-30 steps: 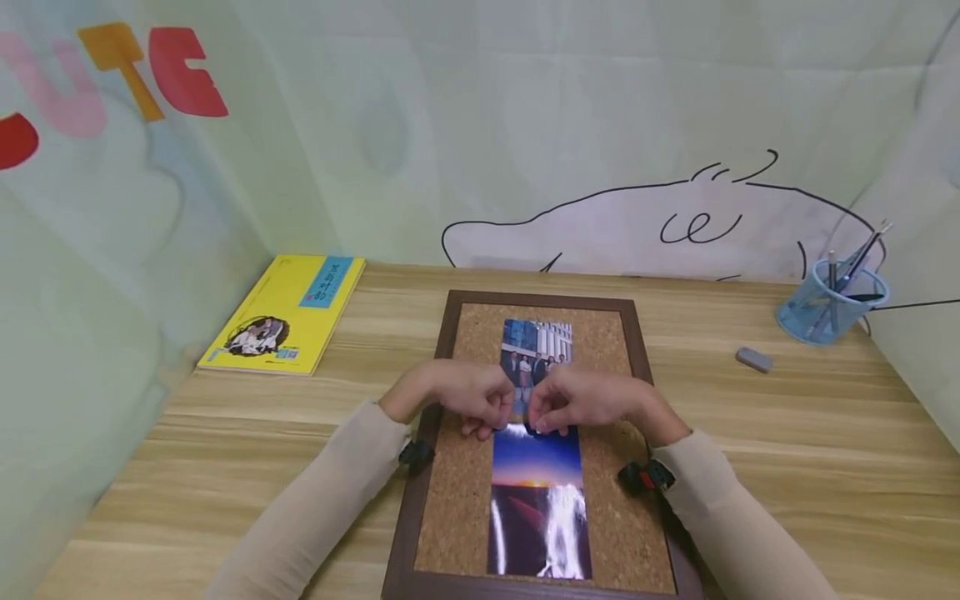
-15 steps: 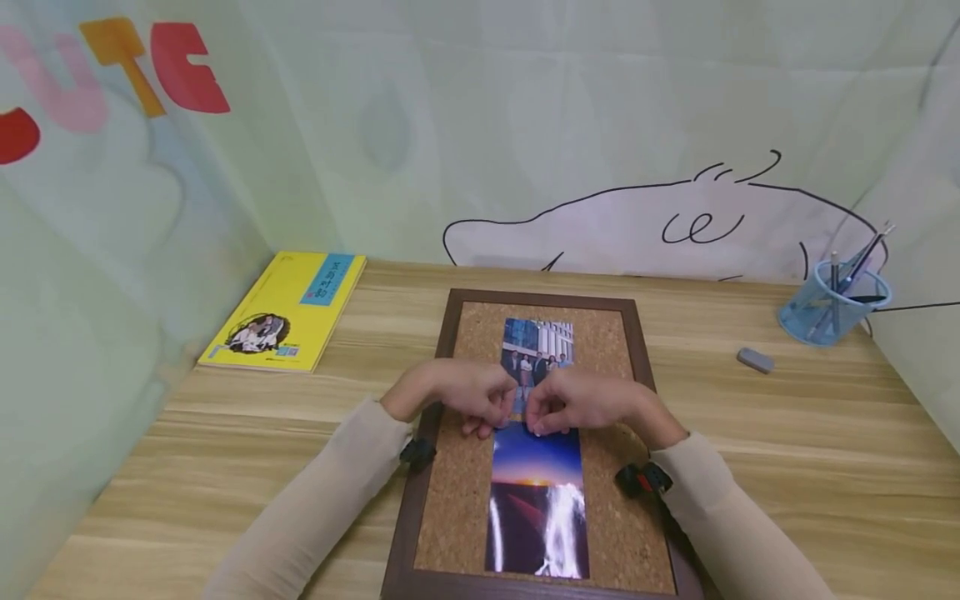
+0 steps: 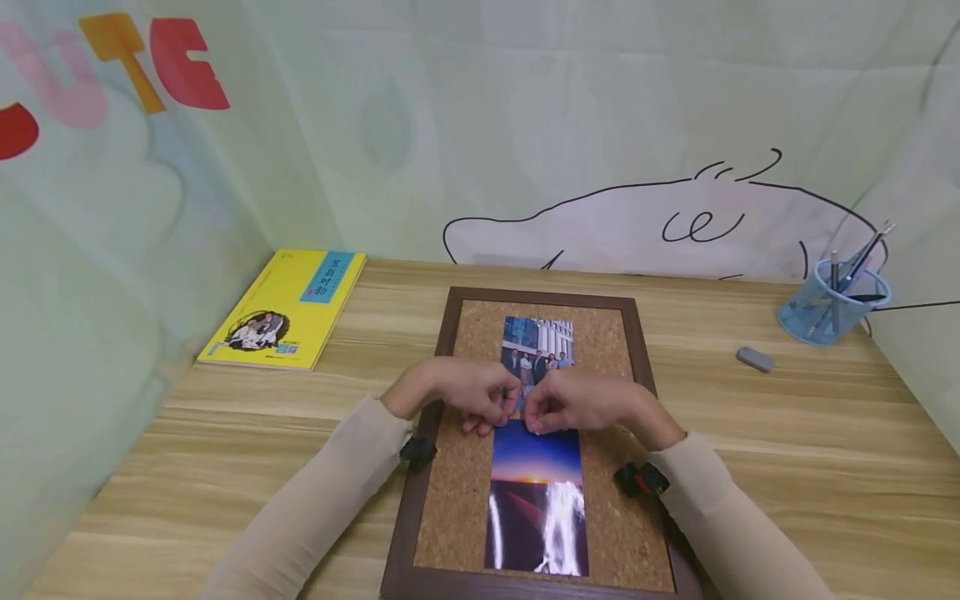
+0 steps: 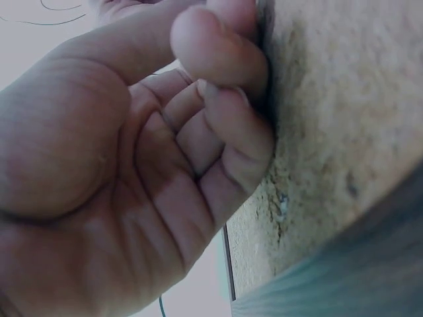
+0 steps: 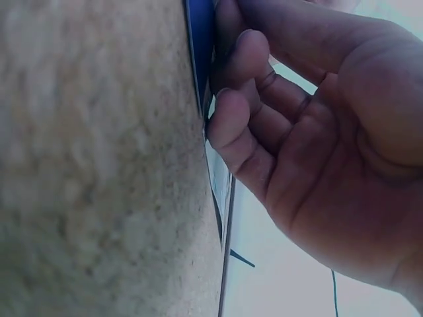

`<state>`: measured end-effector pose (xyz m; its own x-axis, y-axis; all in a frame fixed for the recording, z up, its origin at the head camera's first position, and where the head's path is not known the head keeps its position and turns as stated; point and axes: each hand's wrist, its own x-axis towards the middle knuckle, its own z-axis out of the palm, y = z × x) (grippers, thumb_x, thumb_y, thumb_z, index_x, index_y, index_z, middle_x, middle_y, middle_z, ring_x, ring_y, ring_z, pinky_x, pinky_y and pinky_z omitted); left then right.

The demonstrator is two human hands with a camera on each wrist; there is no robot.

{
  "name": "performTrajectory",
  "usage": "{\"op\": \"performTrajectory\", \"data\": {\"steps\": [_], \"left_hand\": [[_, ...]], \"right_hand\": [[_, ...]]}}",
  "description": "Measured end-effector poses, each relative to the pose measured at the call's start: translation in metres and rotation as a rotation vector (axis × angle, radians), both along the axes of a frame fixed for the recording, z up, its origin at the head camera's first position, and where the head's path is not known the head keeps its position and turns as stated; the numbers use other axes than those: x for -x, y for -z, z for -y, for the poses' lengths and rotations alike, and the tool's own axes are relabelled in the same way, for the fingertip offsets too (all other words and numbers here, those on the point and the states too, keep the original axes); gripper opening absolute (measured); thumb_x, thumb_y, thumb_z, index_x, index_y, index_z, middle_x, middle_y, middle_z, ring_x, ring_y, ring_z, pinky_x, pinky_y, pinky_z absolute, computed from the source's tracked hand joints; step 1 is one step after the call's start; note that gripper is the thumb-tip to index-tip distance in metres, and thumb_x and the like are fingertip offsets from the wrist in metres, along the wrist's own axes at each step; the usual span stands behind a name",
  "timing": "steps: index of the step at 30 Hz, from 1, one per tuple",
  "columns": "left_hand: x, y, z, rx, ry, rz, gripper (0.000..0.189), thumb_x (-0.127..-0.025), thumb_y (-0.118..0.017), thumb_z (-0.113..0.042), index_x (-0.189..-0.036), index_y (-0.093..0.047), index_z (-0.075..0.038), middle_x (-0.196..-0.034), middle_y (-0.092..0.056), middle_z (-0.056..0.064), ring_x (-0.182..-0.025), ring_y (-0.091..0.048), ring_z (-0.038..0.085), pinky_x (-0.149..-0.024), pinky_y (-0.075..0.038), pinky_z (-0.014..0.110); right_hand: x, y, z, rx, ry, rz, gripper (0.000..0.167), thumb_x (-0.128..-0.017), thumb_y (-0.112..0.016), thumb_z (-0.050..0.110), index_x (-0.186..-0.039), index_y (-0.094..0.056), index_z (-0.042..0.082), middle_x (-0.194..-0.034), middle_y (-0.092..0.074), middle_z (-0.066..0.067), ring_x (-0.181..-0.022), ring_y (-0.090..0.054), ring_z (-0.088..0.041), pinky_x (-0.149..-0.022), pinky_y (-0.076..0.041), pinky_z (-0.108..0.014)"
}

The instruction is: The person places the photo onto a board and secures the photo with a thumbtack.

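A glossy sunset photo [image 3: 534,475] lies lengthwise on a brown-framed cork board [image 3: 457,508]. My left hand [image 3: 477,394] bends down at the photo's top left corner, thumb and forefinger pinching there. Opposite it, my right hand [image 3: 581,398] pinches the top right corner; the exact contact is hidden under the fingers. Just above lies a photo of a group of people [image 3: 536,346], its lower part partly covered by my hands. In the left wrist view, the curled outer fingers [image 4: 234,132] touch the cork. The blue photo edge [image 5: 200,53] shows beside the fingers in the right wrist view.
A yellow book [image 3: 281,312] lies at the back left of the wooden table [image 3: 225,467]. To the right are a grey eraser [image 3: 754,359] and a blue mesh cup [image 3: 825,308] holding pencils. Printed fabric walls [image 3: 375,125] stand behind and at the sides.
The glare along the sunset photo's top edge has faded to plain blue. Both hands have shifted only slightly, their fingertips staying at its top corners.
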<state>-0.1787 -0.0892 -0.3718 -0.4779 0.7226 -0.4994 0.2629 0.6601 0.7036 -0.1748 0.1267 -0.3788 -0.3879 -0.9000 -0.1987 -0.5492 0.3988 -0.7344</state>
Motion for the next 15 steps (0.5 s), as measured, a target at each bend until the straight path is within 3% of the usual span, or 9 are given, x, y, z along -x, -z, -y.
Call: {"op": "performTrajectory", "data": {"steps": [6,15], "left_hand": [[-0.0014,-0.0001,-0.0008,0.003,-0.006,0.01,0.005,-0.095,-0.062,-0.001,-0.092,-0.06,-0.005,-0.063,-0.066,0.005,-0.046,-0.057,0.014,-0.049,-0.047,0.024],[0.0005,-0.0004,0.0,-0.004,0.0,0.011,0.004,-0.095,-0.062,-0.002,-0.098,-0.061,-0.001,-0.064,-0.066,0.005,-0.046,-0.057,0.014,-0.048,-0.047,0.023]], "right_hand": [[0.0008,0.0014,-0.0007,0.003,-0.008,0.035,0.008,-0.097,-0.065,0.01,-0.092,-0.07,0.008,-0.081,-0.063,0.008,-0.072,-0.056,-0.003,-0.066,-0.049,-0.023],[0.0029,0.0029,-0.0008,0.0,-0.001,0.083,0.007,-0.097,-0.064,0.009,-0.093,-0.07,0.008,-0.084,-0.065,0.006,-0.074,-0.057,-0.004,-0.068,-0.049,-0.023]]}}
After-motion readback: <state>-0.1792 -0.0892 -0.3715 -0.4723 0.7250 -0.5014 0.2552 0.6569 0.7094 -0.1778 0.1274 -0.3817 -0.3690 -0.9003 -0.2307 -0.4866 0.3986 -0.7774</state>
